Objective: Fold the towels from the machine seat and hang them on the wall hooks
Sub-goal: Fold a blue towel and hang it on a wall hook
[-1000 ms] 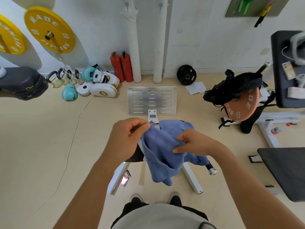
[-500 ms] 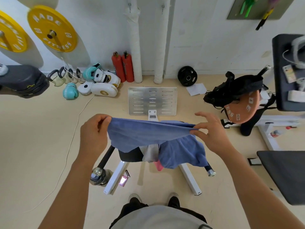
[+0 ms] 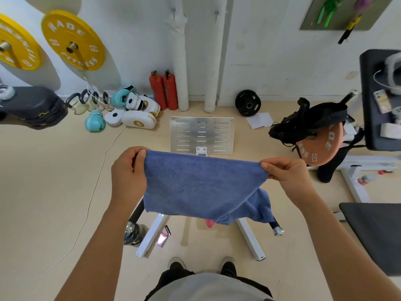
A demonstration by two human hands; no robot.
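A blue towel [image 3: 199, 185] hangs spread flat in front of me, held by its top corners. My left hand [image 3: 128, 177] pinches the left corner and my right hand [image 3: 286, 174] pinches the right corner. The towel hides the machine seat below it. A second blue towel [image 3: 260, 208] lies bunched under the right side, and a bit of pink cloth [image 3: 209, 223] peeks out beneath. Two wall hooks [image 3: 173, 12] sit high on the white wall, each with a white rolled towel [image 3: 181, 61] hanging from it.
The machine's white legs [image 3: 249, 237] and metal footplate [image 3: 201, 134] stand on the beige floor. Red extinguishers [image 3: 163, 90], boxing gloves [image 3: 95, 122], yellow weight plates [image 3: 72, 40] and a black plate [image 3: 247, 103] line the wall. A black bag [image 3: 308, 122] and benches are at the right.
My hands moved apart from a bunched grip and pulled the blue towel out wide. It then rose and now hangs flat, covering the seat.
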